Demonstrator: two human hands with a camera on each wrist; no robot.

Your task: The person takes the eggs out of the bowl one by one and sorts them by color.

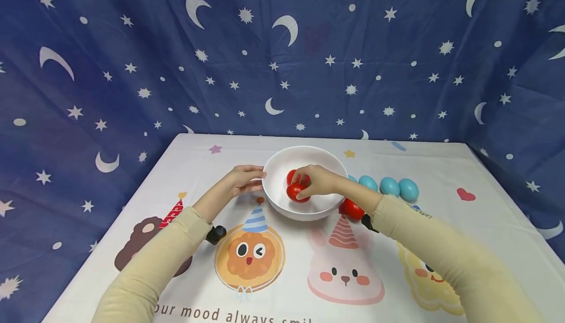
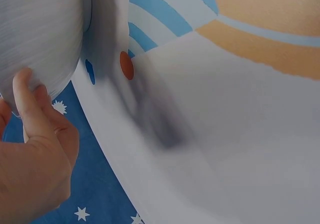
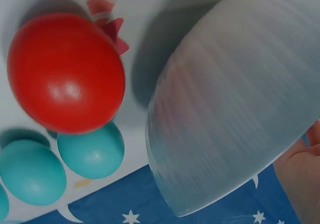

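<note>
A white bowl (image 1: 324, 159) stands near the table's middle with two red eggs in it. My right hand (image 1: 320, 178) reaches over the bowl's right rim, thumb and fingers pinching the nearer red egg (image 1: 296, 193). The other red egg (image 1: 291, 175) lies just behind, partly covered by the fingers. At the left side of the bowl, my left hand (image 1: 244, 178) touches the wall near the rim with fairly straight fingers. The left wrist view has these fingers (image 2: 27, 101) against the bowl's outside. In the right wrist view the bowl (image 3: 240, 94) hides my right hand.
Right of the bowl, one more red egg (image 1: 353, 210) lies on the table, partly behind my right forearm. Several light blue eggs (image 1: 390, 186) sit in a row behind it. A printed white cloth (image 1: 441, 176) covers the table, and a starry blue curtain (image 1: 309, 68) hangs behind.
</note>
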